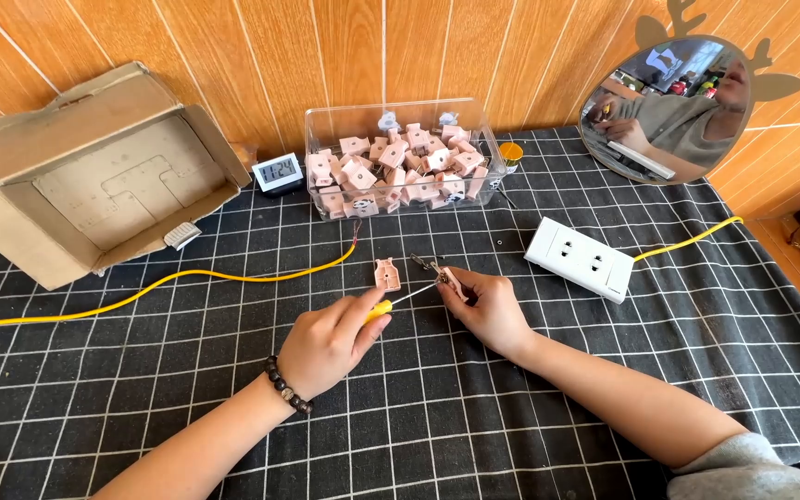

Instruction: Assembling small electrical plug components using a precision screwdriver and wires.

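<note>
Now, left hand (326, 341) gripping a yellow-handled screwdriver (398, 301), right hand (488, 310) pinching a small pink plastic plug part (450, 280), mid-table on the black grid-checked cloth (418, 435).

Single head-worn view, looking down and forward, close over a gridded tablecloth (511, 435), facing a wood-panelled wall (344, 56)

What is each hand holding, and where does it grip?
The left hand grips a screwdriver by its yellow handle; the right hand pinches a small pink plug part at its end.
</note>
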